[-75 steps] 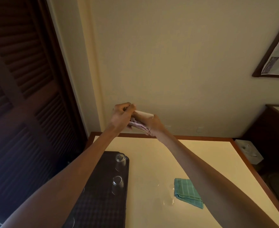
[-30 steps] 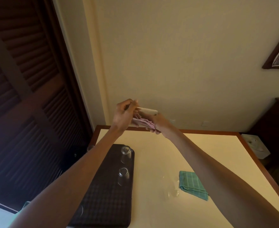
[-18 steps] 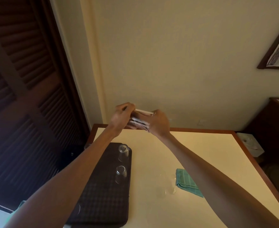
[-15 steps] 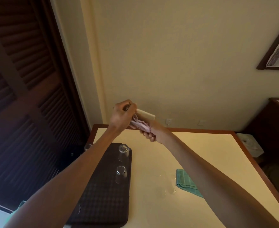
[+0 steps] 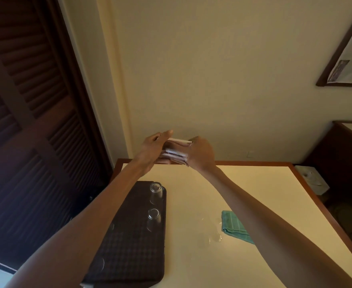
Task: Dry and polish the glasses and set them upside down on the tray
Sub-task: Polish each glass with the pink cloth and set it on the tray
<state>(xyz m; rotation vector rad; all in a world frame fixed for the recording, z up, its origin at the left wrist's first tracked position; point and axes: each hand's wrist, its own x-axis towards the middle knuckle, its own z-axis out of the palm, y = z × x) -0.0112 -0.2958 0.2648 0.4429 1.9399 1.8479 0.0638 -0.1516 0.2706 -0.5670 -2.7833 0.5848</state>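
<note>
Two hands on one glass [image 5: 176, 150], held up in the air above the table [image 5: 243, 183].
Left hand [image 5: 153, 146] wrapped round the base end, right hand [image 5: 202, 154] curled at the mouth, gripping a pinkish cloth [image 5: 172, 156] stuffed inside, bit blurry. Two upside-down glasses [image 5: 155, 192] plainly on the dark tray [image 5: 129, 256], one green cloth [image 5: 234, 227] flat on the table.

Clear glass [image 5: 177, 146] lies on its side, held between left hand [image 5: 152, 148] and right hand [image 5: 201, 154], with pinkish cloth [image 5: 172, 156] inside. Dark tray [image 5: 129, 246] lies below the left hand and carries far inverted glass [image 5: 155, 193] and near inverted glass [image 5: 153, 219].
</note>
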